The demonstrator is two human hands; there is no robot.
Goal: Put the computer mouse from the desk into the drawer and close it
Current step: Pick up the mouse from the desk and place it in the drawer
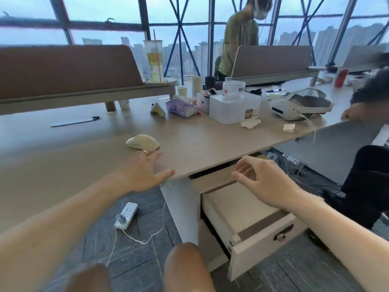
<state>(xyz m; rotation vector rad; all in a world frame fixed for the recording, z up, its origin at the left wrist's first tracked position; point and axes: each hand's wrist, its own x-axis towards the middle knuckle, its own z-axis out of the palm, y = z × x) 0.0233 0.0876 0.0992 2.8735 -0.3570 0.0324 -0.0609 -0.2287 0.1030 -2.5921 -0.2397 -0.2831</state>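
A cream computer mouse (142,142) lies on the beige desk (63,148) close to its front edge. My left hand (145,171), with a ring on one finger, rests flat on the desk just in front of the mouse, fingers spread, not touching it. Under the desk the white drawer (261,234) is pulled out, and its inside looks bare. My right hand (259,180) hovers above the back of the drawer with loosely curled fingers and nothing in it.
A clear plastic box (233,108), a tissue pack (182,108), a white headset (301,106) and cups stand further back on the desk. A power strip (126,216) with cords lies on the floor. One person sits at the right (370,165), another stands beyond the desk.
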